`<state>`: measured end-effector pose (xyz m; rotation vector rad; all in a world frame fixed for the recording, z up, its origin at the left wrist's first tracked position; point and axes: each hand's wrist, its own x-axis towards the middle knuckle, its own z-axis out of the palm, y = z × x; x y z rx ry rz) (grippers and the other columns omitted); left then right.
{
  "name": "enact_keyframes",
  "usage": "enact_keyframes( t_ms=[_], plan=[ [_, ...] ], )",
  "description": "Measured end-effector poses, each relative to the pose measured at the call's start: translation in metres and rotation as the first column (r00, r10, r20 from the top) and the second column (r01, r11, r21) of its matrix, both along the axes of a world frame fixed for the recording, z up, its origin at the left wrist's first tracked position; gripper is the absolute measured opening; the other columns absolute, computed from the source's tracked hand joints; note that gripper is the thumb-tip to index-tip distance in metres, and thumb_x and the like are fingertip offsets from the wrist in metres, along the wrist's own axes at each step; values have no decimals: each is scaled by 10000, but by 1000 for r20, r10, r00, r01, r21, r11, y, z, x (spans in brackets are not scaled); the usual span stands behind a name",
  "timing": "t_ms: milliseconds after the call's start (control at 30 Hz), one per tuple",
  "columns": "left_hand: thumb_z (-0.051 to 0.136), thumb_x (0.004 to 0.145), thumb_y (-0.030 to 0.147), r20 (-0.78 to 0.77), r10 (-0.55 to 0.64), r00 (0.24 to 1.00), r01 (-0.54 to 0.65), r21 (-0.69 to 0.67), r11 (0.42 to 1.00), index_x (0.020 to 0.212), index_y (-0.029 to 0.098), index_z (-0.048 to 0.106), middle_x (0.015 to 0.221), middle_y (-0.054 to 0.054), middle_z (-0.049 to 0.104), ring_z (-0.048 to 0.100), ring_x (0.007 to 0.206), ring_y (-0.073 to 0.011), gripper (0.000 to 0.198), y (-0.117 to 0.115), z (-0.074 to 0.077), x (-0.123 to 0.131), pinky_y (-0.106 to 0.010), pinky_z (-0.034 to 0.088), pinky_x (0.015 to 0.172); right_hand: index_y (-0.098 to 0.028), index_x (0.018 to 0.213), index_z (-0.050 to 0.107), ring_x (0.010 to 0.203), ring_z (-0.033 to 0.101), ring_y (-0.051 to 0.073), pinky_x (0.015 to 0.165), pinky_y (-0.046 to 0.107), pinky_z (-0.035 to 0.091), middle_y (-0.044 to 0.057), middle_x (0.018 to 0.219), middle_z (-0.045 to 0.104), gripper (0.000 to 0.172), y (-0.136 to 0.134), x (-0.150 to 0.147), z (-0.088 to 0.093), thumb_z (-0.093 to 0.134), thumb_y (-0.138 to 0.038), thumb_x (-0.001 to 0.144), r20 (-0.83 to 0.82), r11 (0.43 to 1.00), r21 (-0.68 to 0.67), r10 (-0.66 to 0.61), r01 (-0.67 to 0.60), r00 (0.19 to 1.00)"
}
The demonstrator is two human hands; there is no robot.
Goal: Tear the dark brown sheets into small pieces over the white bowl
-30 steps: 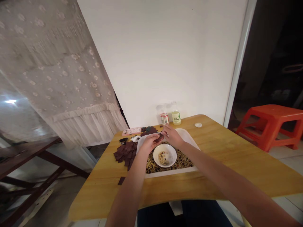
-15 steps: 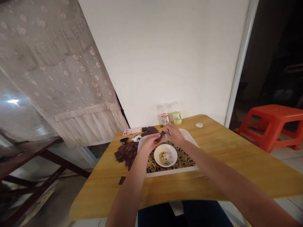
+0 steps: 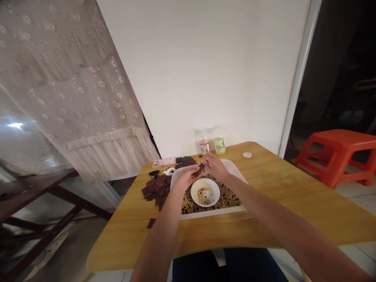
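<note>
**Wood table, white tray, dark squares in hand**

Surface: pale wooden table (image 3: 293, 207), seen from the near side, person seated at it, dark trousers (image 3: 229, 266) below the edge. Room: white wall (image 3: 205, 66) behind; lace curtain (image 3: 73, 90) hanging left of the white tray; dark wooden frame (image 3: 38, 196) low on the left; red plastic stool (image 3: 335, 156) on the floor right of the tray.

Containers: white tray (image 3: 211, 216) on the table, holding a layer of mixed pale and dark beans (image 3: 226, 199). White bowl (image 3: 205, 204) sits in the tray, on the beans, w/ a small heap of pale beans (image 3: 203, 195) inside.

Around: flat pile of dark brown squares (image 3: 157, 190) just left of the tray; one loose square (image 3: 150, 223) nearer the table edge. Behind the tray: more dark pieces (image 3: 185, 161), pink phone case (image 3: 163, 162), clear bottle (image 3: 205, 146), yellow-labelled bottle (image 3: 219, 145). White cap (image 3: 247, 154) right of the bottles.

Hands: both above the tray's far half, btw bowl and bottles. L hand (image 3: 184, 179) curled, pinching dark brown piece (image 3: 200, 169) btw thumb and fingers. R hand (image 3: 216, 166) fingers pressed together at the piece's far side; contact unclear, can't tell if gripping.
</note>
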<state>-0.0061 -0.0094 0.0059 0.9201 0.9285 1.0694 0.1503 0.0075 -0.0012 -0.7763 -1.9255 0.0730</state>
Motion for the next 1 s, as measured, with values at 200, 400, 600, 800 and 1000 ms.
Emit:
enact_keyframes(
  t_ms=[200, 400, 600, 800, 1000],
  plan=[
    [610, 723, 61, -1, 33, 999, -33, -1, 999, 818, 76, 663, 794, -121, 687, 656, 711, -149, 110, 0, 0, 0, -206, 514, 635, -211, 647, 305, 660, 398, 150, 597, 257, 333, 11, 706, 389, 208, -2, 0, 0, 393, -109, 804, 18, 1000, 2, 17, -17, 1000],
    [615, 720, 63, -2, 39, 999, -39, -4, 999, 833, 79, 665, 802, -123, 687, 654, 720, -151, 124, 0, 0, 0, -221, 515, 664, -210, 649, 318, 643, 394, 147, 585, 255, 328, 10, 700, 395, 199, -1, 0, 0, 381, -90, 795, -8, 1000, -6, -16, 16, 1000],
    [621, 709, 53, 6, 14, 1000, -14, -3, 1000, 812, 81, 669, 805, -115, 685, 653, 722, -155, 117, -1, 0, 0, -230, 516, 673, -206, 654, 339, 649, 399, 145, 585, 249, 328, 13, 712, 409, 184, 0, 0, -1, 384, -103, 800, 9, 1000, -10, 1, -1, 1000],
    [620, 710, 59, -4, 56, 998, -56, 0, 998, 803, 82, 668, 788, -114, 686, 654, 719, -154, 107, 0, -1, -1, -228, 519, 666, -209, 654, 323, 656, 398, 146, 592, 248, 329, 11, 708, 398, 191, 0, 0, 0, 388, -103, 798, 20, 1000, -8, 18, -18, 1000],
    [619, 713, 66, 16, 27, 1000, -26, -8, 1000, 825, 76, 661, 787, -113, 684, 655, 719, -149, 120, -1, 1, 0, -204, 519, 639, -211, 648, 312, 650, 390, 149, 591, 253, 326, 7, 697, 387, 199, -2, -1, 1, 383, -90, 790, 10, 1000, -9, 5, -5, 1000]
  ],
)
